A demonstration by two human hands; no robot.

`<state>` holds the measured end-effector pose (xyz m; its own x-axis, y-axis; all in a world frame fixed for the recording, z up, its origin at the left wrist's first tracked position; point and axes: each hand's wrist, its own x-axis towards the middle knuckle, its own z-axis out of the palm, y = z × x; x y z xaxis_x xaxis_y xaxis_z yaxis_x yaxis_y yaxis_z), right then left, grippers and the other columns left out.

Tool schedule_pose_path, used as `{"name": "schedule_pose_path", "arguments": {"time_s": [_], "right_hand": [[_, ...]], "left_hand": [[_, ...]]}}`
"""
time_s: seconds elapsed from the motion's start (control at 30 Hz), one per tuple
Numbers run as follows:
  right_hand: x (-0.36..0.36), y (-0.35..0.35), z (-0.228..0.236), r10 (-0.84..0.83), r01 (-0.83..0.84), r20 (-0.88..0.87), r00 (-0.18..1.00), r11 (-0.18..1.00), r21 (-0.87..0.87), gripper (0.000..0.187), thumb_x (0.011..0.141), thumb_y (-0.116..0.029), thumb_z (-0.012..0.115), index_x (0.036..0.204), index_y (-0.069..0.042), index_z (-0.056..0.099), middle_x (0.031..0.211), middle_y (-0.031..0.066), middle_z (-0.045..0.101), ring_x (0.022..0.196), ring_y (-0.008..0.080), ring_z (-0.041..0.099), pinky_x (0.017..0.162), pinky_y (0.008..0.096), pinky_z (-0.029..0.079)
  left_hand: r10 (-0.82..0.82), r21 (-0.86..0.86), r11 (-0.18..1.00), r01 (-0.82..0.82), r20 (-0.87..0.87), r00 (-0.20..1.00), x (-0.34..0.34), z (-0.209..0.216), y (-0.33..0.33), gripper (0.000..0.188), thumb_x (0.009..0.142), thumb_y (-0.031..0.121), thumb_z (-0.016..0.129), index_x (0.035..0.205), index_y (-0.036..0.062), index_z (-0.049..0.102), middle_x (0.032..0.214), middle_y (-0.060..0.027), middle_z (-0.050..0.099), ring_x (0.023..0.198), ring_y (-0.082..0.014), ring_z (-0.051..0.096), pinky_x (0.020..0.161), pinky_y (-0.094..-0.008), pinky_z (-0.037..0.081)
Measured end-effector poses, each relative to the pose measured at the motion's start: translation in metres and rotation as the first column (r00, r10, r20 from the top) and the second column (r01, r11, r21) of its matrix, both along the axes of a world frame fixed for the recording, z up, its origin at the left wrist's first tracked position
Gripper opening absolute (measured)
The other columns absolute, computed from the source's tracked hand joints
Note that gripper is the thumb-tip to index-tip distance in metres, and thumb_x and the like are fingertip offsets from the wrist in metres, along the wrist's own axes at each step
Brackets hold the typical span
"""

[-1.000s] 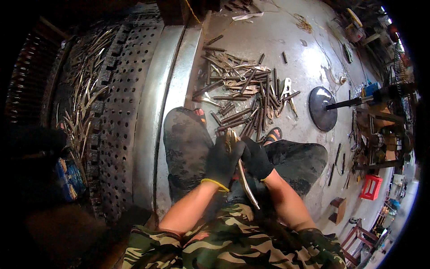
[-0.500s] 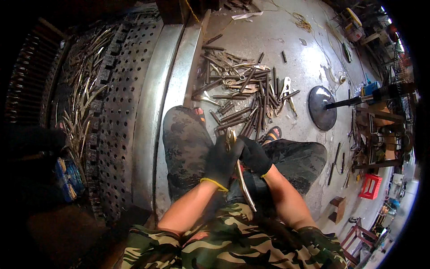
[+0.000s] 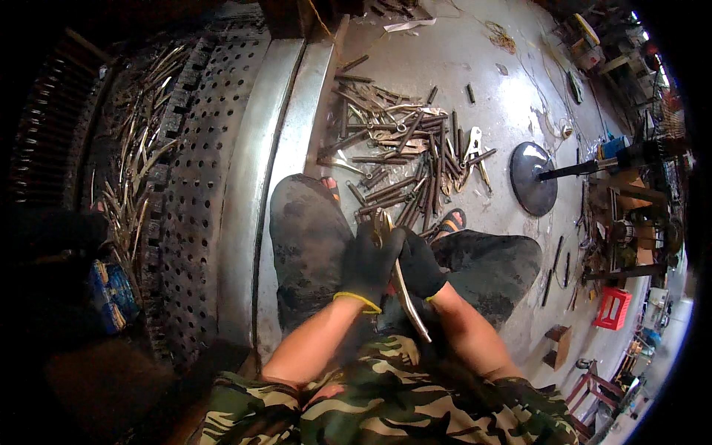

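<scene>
Both my hands wear black gloves with yellow cuffs and meet between my knees. My left hand [image 3: 363, 263] is closed round the head end of a pair of metal pliers [image 3: 407, 300], with the jaws rising past its fingers. Against its right side presses my right hand [image 3: 420, 265], its fingers closed at the middle of the same pliers; exactly how they grip is hidden. A long, curved, shiny handle slants down from between the hands toward my lap. Just beyond them on the floor lies a pile of dark metal tubes [image 3: 442, 152] and plier parts [image 3: 475, 141].
To my left runs a metal ledge [image 3: 245, 170] beside a perforated plate [image 3: 202, 167] and a trough of curved metal pieces [image 3: 133, 174]. A round black stand base [image 3: 532, 178] stands at right, with a red plastic stool [image 3: 612, 308] lower down. Loose cables [image 3: 500, 37] lie far off.
The handle's lower end has swung slightly right and up. My right hand has shifted a little left and down, closer against the left hand.
</scene>
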<state>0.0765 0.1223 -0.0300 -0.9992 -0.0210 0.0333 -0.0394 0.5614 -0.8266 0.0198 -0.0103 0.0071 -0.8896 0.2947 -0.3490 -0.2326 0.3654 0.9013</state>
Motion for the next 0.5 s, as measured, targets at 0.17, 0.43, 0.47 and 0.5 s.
{"name": "schedule_pose_path", "arguments": {"time_s": [0.17,0.43,0.47,0.5], "right_hand": [[-0.003,0.02,-0.023,0.03,-0.032,0.076,0.997,0.999,0.018,0.028,0.09,-0.015,0.056,0.115,-0.001,0.056,0.102,0.0251,0.063,0.085,0.0444,0.062,0.071,0.0491,0.051],[-0.002,0.014,-0.026,-0.011,0.007,0.044,0.999,0.997,0.083,0.029,0.09,-0.012,0.056,0.115,0.003,0.055,0.103,0.0265,0.063,0.087,0.0452,0.062,0.073,0.0496,0.051],[-0.003,0.013,-0.022,-0.004,0.0,0.054,0.999,0.997,0.078,0.03,0.089,-0.012,0.056,0.115,0.003,0.055,0.103,0.0266,0.063,0.087,0.045,0.062,0.074,0.0496,0.051],[-0.004,0.012,-0.019,0.002,-0.007,0.065,0.998,0.997,0.074,0.03,0.089,-0.012,0.057,0.115,0.004,0.055,0.103,0.0267,0.063,0.087,0.0448,0.063,0.074,0.0495,0.051]], "left_hand": [[-0.007,0.056,0.998,0.005,0.034,0.999,-0.001,0.005,0.001,0.042,0.089,0.04,0.058,0.104,0.0009,0.06,0.097,-0.0225,0.062,0.094,-0.038,0.06,0.083,-0.0441,0.046],[-0.01,0.046,0.999,0.007,0.069,0.998,-0.002,-0.002,0.0,0.042,0.091,0.039,0.057,0.104,-0.0007,0.061,0.096,-0.02,0.064,0.09,-0.0329,0.063,0.081,-0.0404,0.047],[-0.006,0.056,0.998,0.003,0.047,0.999,-0.001,-0.004,0.0,0.042,0.089,0.04,0.058,0.103,0.0005,0.06,0.095,-0.0211,0.063,0.09,-0.0367,0.062,0.08,-0.0423,0.048],[-0.002,0.067,0.998,0.0,0.025,1.0,0.0,-0.009,0.001,0.041,0.087,0.041,0.059,0.102,0.0018,0.058,0.095,-0.0222,0.063,0.091,-0.0404,0.062,0.079,-0.0442,0.048]]}}
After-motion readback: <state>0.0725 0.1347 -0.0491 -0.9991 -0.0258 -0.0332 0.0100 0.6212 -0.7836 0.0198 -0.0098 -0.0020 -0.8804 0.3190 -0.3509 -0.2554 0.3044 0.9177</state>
